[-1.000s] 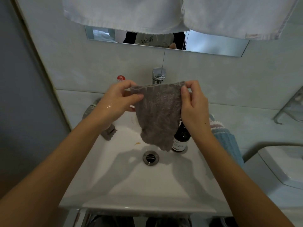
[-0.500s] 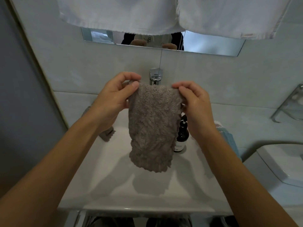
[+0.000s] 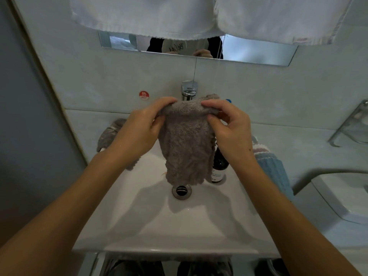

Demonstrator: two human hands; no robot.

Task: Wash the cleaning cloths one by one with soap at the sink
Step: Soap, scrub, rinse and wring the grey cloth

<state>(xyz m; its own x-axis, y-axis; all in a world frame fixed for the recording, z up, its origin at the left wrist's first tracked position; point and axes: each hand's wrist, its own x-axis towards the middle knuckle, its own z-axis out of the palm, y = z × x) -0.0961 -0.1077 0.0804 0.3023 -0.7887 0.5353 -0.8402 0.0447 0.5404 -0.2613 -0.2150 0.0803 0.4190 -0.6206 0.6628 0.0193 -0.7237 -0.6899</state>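
The left hand [image 3: 139, 132] and right hand [image 3: 231, 128] each pinched the top edge of a grey cloth [image 3: 187, 144], thumbs on the near side and fingers curled over the far side. The cloth hung bunched between them above the sink [image 3: 151, 222], its lower edge just over the drain [image 3: 181, 190]. The tap [image 3: 188, 90] stood just beyond the cloth's top. A dark soap bottle [image 3: 219, 166] stood on the sink's right part, partly hidden behind the cloth and the right hand. Another grey cloth [image 3: 111, 136] lay at the sink's far left, behind the left wrist. A blue cloth [image 3: 274, 172] draped at the right. White towels [image 3: 159, 14] hung above a mirror [image 3: 256, 50].
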